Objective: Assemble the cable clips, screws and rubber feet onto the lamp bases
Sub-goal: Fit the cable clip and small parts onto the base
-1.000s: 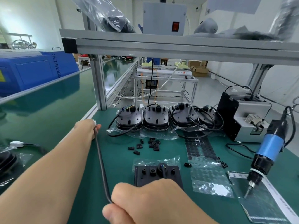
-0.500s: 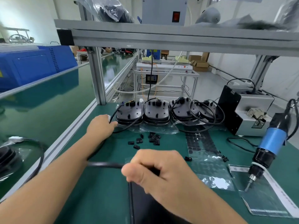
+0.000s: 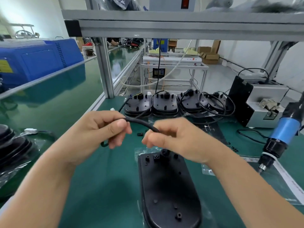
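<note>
Both hands are raised over the green bench mat and share one black cable. The left hand, at about 9 o'clock from the middle of the view, has its fingers curled round the cable with the thumb pressing on top; a short loop of the same cable shows below its lower fingers. The right hand, just to the 3 o'clock side of it, pinches the cable's other stretch between thumb and curled fingers. The bare span of cable arcs between the two hands, which are near each other but not touching.

Directly below the right hand, toward 6 o'clock, a black lamp base lies underside up on the mat, its pegs and bosses at the far end. A clear plastic bag peeks out at its far edge.

At 12 o'clock, a row of four more lamp bases with coiled cables sits at the back of the bench. A small black cable clip lies on the mat between the hands. At 3 o'clock a blue-banded electric screwdriver hangs tip down, and behind it stands a grey screw feeder. At 9 o'clock, at the left edge, further black bases in plastic rest with a white connector beside them.
</note>
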### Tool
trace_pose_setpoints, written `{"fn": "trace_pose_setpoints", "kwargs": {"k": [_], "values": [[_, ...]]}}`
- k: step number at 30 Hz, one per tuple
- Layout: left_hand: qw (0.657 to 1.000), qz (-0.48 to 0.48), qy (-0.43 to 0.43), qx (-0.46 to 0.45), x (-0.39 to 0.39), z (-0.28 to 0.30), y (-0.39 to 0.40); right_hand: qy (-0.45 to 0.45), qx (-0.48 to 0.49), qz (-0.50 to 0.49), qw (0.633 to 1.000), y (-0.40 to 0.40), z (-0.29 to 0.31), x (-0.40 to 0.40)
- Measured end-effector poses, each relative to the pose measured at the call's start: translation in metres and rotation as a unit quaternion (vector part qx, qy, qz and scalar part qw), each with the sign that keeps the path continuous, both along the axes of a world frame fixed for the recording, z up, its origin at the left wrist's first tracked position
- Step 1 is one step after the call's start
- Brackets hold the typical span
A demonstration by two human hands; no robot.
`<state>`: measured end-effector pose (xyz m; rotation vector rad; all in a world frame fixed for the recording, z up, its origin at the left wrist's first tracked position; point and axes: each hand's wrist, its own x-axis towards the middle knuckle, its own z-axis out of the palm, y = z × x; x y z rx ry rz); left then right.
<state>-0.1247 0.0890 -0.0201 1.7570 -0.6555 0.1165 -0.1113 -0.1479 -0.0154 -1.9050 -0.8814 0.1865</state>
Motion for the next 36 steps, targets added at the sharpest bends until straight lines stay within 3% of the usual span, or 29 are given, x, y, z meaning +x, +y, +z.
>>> {"fn": "trace_pose_setpoints", "kwargs": {"k": [2,5,9,12,17,21,23,26,31,36], "values": [[0.999,-0.003,0.029,-0.028,0.001,-0.006,0.004,0.009,-0.041,0.003,0.999,-0.009,-0.019,-0.001],[0.997,-0.022,0.073,0.004,0.002,-0.016,0.011,0.019,-0.121,-0.010,0.992,-0.019,-0.048,0.002],[0.986,-0.043,0.152,0.043,0.007,-0.029,0.014,0.045,-0.112,-0.049,0.991,-0.027,-0.057,0.006],[0.979,-0.084,0.164,0.082,0.011,-0.033,0.013,0.057,-0.099,-0.056,0.992,-0.030,-0.058,0.004],[0.947,-0.209,0.194,0.144,0.012,-0.024,0.008,-0.001,-0.163,-0.043,0.986,-0.046,-0.063,-0.002],[0.963,-0.096,0.157,0.199,0.014,-0.027,-0.016,-0.012,-0.113,-0.193,0.975,-0.085,-0.051,0.017],[0.965,-0.021,0.117,0.235,0.013,-0.033,-0.032,-0.026,-0.173,-0.271,0.947,-0.092,-0.054,0.028],[0.958,0.010,0.074,0.278,0.006,-0.046,-0.058,-0.041,-0.268,-0.337,0.902,-0.090,-0.071,0.040],[0.967,0.128,0.092,0.198,-0.006,-0.066,-0.090,-0.094,-0.318,-0.369,0.868,-0.084,-0.078,0.044],[0.961,0.098,0.117,0.232,-0.001,-0.054,-0.092,-0.082,-0.322,-0.353,0.874,-0.082,-0.080,0.041]]}}
